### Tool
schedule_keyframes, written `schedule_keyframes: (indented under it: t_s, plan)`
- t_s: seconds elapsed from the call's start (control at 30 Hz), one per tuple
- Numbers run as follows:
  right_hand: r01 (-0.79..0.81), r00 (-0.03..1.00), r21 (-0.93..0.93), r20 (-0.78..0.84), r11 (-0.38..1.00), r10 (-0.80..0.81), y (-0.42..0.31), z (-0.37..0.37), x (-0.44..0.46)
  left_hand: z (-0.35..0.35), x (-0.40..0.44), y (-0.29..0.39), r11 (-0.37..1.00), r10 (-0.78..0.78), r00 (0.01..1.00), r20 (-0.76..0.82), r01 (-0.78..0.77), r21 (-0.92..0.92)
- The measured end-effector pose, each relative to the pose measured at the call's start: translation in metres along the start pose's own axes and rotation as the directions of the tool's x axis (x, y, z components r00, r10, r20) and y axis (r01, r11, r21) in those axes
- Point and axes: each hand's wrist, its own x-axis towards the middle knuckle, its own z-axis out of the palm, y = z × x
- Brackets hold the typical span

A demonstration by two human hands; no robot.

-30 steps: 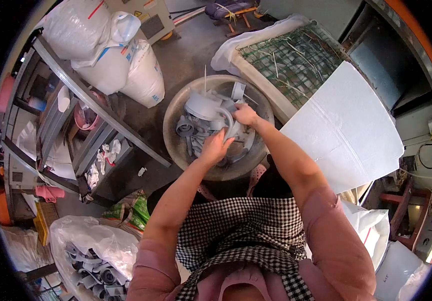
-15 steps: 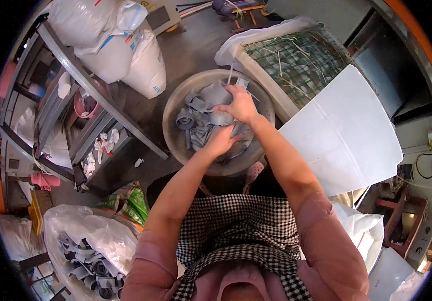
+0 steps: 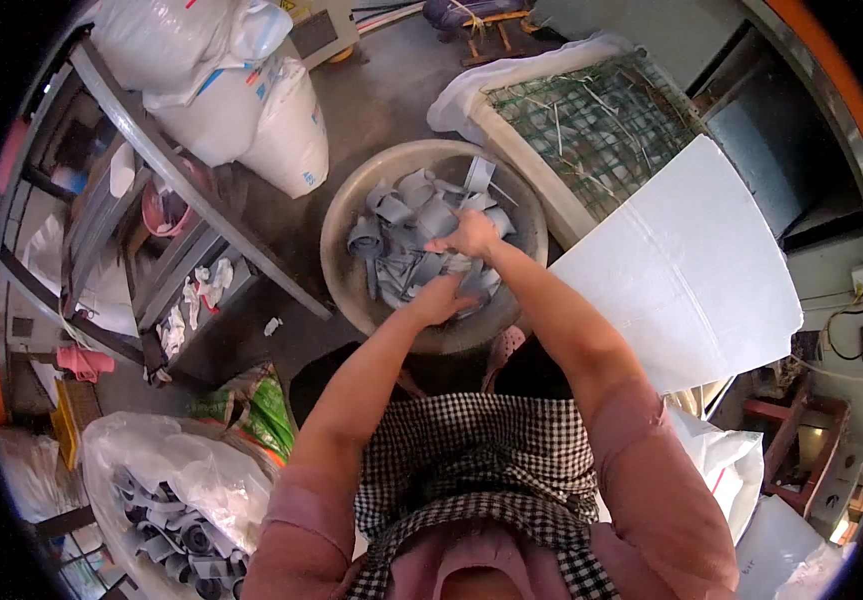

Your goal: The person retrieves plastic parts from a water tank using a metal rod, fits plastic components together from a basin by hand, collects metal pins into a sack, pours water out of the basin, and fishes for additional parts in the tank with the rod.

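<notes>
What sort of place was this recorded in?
Probably a small plastics workshop or factory: there is a white sack printed "ABS", a round basin of grey, moulded-looking parts, and a clear plastic bag holding similar pieces.

Lie in a loose jumble inside the round basin (image 3: pixel 344 290): grey pieces (image 3: pixel 436 218), plastic-looking, mostly curved like bands, overlapping at mixed tilts. Include a coiled, ring-like piece (image 3: pixel 364 238) near the basin's left wall and a paler, squarish piece (image 3: pixel 480 174) near its far wall.
</notes>
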Motion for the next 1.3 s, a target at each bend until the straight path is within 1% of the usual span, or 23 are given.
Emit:
schedule_keyframes:
  t_s: [0.1,0.17,0.2,0.27,0.4,0.47,0.5,0.53,0.6,0.63,0.7,0.73,0.8,0.83,0.9,0.93,1.03,1.1,1.17,1.2,1.23,1.27,1.3]
  plan:
    - [0.035,0.982,0.227,0.175,0.973,-0.076,0.013,0.005,0.015,0.002,0.003,-0.006,0.999,-0.009,1.0,-0.001,0.009,0.04]
    - [0.085,0.977,0.035,0.194,0.996,-0.09,0.008,0.003,0.017,0.005,0.003,-0.008,0.995,0.027,1.0,0.012,-0.026,-0.092]
    - [0.087,0.977,0.038,0.193,0.996,-0.092,0.005,-0.002,0.017,0.001,0.003,-0.009,0.976,0.069,0.998,0.016,-0.064,-0.207]
    - [0.0,0.982,-0.055,0.191,0.998,0.011,0.002,-0.01,0.009,-0.006,0.002,-0.013,0.992,0.008,0.996,0.085,0.003,-0.129]
    - [0.051,0.992,-0.054,0.121,0.997,-0.044,0.007,0.002,0.018,-0.024,0.001,-0.008,0.996,-0.043,0.992,0.116,0.051,-0.07]
    - [0.073,0.997,0.193,0.007,0.978,-0.076,0.015,-0.003,0.024,-0.021,0.001,-0.018,0.987,-0.06,0.991,0.123,0.077,-0.139]
    - [0.072,0.997,0.19,0.014,0.979,-0.076,0.022,-0.007,0.032,-0.02,0.002,-0.024,0.982,-0.067,0.99,0.126,0.088,-0.17]
    - [0.002,1.0,0.153,0.024,0.988,-0.006,0.032,-0.014,0.045,-0.018,0.003,-0.029,0.975,-0.074,0.989,0.128,0.099,-0.2]
    - [-0.11,0.994,-0.029,-0.031,0.994,0.109,0.065,-0.017,0.074,-0.013,0.001,-0.041,0.828,-0.251,0.949,0.19,0.313,-0.466]
    - [-0.156,0.985,-0.167,-0.093,0.973,0.142,0.089,-0.01,0.089,-0.019,0.0,-0.04,0.827,-0.256,0.949,0.186,0.315,-0.467]
    - [-0.262,0.964,-0.343,-0.044,0.902,0.263,0.106,-0.011,0.112,-0.037,-0.006,-0.031,0.742,-0.336,0.922,0.191,0.384,-0.55]
    - [-0.248,0.967,-0.34,-0.033,0.907,0.252,0.114,-0.005,0.126,-0.037,-0.005,-0.036,0.657,-0.383,0.904,0.191,0.412,-0.631]
    - [-0.131,0.991,-0.528,-0.06,0.839,0.117,0.13,0.018,0.149,-0.04,-0.006,-0.049,0.615,-0.393,0.896,0.206,0.422,-0.666]
    - [-0.118,0.993,-0.523,-0.041,0.844,0.113,0.14,0.031,0.161,-0.045,-0.006,-0.051,0.579,-0.384,0.897,0.221,0.42,-0.699]
    - [0.136,0.969,-0.761,-0.031,0.635,-0.245,0.149,0.052,0.178,-0.049,-0.004,-0.053,0.549,-0.408,0.884,0.229,0.438,-0.712]
    - [0.173,0.977,-0.833,0.079,0.526,-0.196,0.151,0.055,0.185,-0.047,-0.003,-0.056,0.561,-0.459,0.875,0.157,0.422,-0.712]
    - [0.258,0.966,-0.82,0.2,0.51,-0.166,0.144,0.041,0.193,-0.051,-0.001,-0.042,0.53,-0.535,0.844,0.05,0.381,-0.758]
    - [0.259,0.964,-0.824,0.19,0.503,-0.186,0.139,0.018,0.185,-0.057,0.001,-0.036,0.513,-0.545,0.838,-0.01,0.324,-0.795]
    - [0.223,0.974,-0.542,0.149,0.81,-0.169,0.117,-0.028,0.158,-0.055,-0.001,-0.034,0.46,-0.605,0.788,-0.114,0.229,-0.858]
    - [0.177,0.983,-0.38,0.107,0.908,-0.147,0.106,-0.05,0.143,-0.055,-0.002,-0.033,0.469,-0.591,0.797,-0.123,0.215,-0.857]
    - [0.172,0.985,-0.39,0.09,0.904,-0.148,0.106,-0.067,0.134,-0.054,-0.002,-0.034,0.554,-0.566,0.782,-0.261,0.127,-0.823]
    - [0.231,0.966,-0.099,0.141,0.968,-0.216,0.107,-0.085,0.125,-0.055,-0.002,-0.033,0.634,-0.528,0.753,-0.393,0.041,-0.772]
    - [0.265,0.94,0.203,0.165,0.943,-0.299,0.105,-0.102,0.114,-0.055,0.0,-0.031,0.643,-0.507,0.762,-0.403,0.024,-0.765]
